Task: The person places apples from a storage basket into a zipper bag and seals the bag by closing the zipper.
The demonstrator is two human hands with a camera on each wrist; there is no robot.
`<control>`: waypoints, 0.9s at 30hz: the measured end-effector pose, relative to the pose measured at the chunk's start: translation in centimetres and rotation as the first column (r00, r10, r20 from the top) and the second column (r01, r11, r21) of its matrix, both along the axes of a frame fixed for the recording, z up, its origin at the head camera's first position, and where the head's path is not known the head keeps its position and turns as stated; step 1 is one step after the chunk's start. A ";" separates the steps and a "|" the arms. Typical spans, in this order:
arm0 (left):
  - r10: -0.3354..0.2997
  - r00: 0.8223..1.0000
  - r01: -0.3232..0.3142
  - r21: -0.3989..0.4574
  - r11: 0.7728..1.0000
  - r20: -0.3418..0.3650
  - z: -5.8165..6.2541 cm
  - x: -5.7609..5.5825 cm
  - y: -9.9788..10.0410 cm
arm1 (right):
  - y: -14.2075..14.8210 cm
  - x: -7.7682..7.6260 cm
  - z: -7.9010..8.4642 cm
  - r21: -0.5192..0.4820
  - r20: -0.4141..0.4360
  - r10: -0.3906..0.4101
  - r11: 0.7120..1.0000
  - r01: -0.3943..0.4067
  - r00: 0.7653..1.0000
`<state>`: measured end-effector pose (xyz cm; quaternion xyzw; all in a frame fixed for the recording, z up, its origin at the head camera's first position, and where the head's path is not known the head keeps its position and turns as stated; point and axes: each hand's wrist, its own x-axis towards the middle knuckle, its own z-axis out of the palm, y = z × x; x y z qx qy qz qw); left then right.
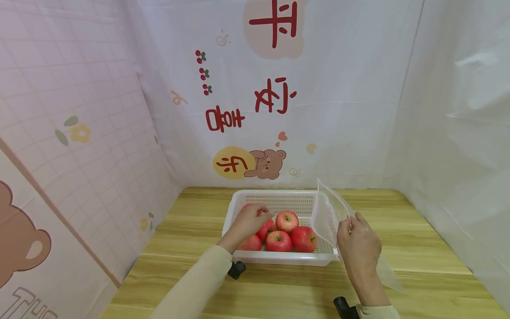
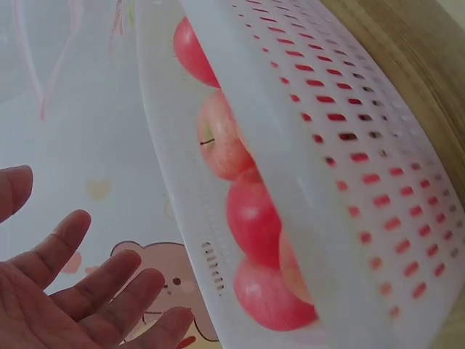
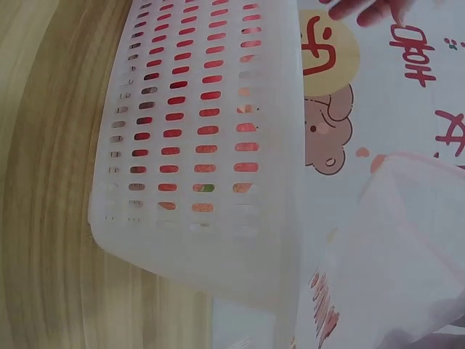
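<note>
My left hand (image 1: 250,223) hovers over the apples at the left of a white plastic basket (image 1: 284,259), holding nothing. In the left wrist view the fingers of that hand (image 2: 91,294) are spread and relaxed beside the basket's rim. Several red apples (image 1: 279,241) lie in the basket, some partly hidden behind the left hand. My right hand (image 1: 360,243) grips a clear plastic zip bag (image 1: 324,217) with a pinkish edge at the basket's right end. The bag (image 3: 407,247) hangs loosely spread and overlaps the basket's right corner in the head view.
The basket stands on a wood-grain table (image 1: 275,288). Behind it rises a white cloth backdrop (image 1: 342,110) with printed characters and a bear. Printed sheeting (image 1: 99,88) walls the left side, and plain white sheeting (image 1: 458,146) the right.
</note>
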<state>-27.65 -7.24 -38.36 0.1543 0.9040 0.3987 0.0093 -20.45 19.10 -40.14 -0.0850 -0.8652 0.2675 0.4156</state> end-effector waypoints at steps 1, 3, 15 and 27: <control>0.001 1.000 -0.001 0.005 1.000 -0.003 -0.1 0.1 -0.5 | 0.0 0.0 0.0 -0.001 -0.005 0.002 1.000 -0.002 1.000; 0.009 1.000 -0.009 0.015 1.000 -0.002 -0.3 0.3 -1.3 | -0.1 0.0 -0.2 -0.007 -0.014 0.005 1.000 -0.005 1.000; 0.020 0.999 -0.021 0.009 1.000 0.029 -1.8 1.5 -1.9 | -0.4 -0.3 -1.0 -0.029 -0.019 0.024 0.999 -0.025 1.000; -0.016 0.994 0.020 -0.037 0.999 0.111 -1.0 2.2 8.0 | -1.4 -0.3 -0.7 -0.033 0.003 0.022 0.999 -0.022 1.000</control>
